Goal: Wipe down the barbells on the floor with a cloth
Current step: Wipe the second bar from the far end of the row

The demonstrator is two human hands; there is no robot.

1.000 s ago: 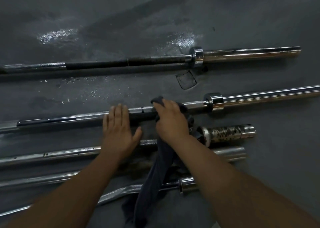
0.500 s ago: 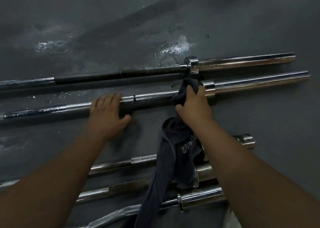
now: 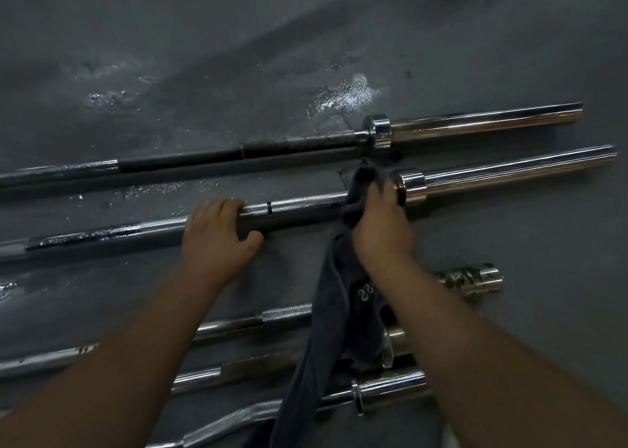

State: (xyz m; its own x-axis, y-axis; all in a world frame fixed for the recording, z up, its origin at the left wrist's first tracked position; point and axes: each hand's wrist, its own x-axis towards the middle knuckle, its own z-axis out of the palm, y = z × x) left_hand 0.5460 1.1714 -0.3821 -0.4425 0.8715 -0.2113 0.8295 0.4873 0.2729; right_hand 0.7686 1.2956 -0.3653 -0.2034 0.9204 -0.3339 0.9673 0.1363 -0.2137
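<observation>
My right hand (image 3: 380,225) is closed round the dark grey cloth (image 3: 331,318), bunching it over the shaft of the long chrome barbell (image 3: 299,206). That bar lies second from the far side on the grey floor (image 3: 339,33), and the cloth sits right up against its shiny collar (image 3: 413,186). The rest of the cloth hangs down towards me, draped across the shorter steel bars (image 3: 238,325) nearer my body. My left hand (image 3: 217,240) curls over the same shaft further left, fingers on top and thumb on the near side, pinning it so it cannot roll.

To do this stroke well, I think I should wrap the cloth fully round the shaft and squeeze. I'd twist into the corner where shaft meets collar, since grime likely gathers there, then draw it along the knurling towards my left hand in one firm pull. The trailing end may snag on the nearer bars, so I'd gather it up. The black-shafted barbell (image 3: 299,145) lies just beyond, so I'd mind my knuckles.
</observation>
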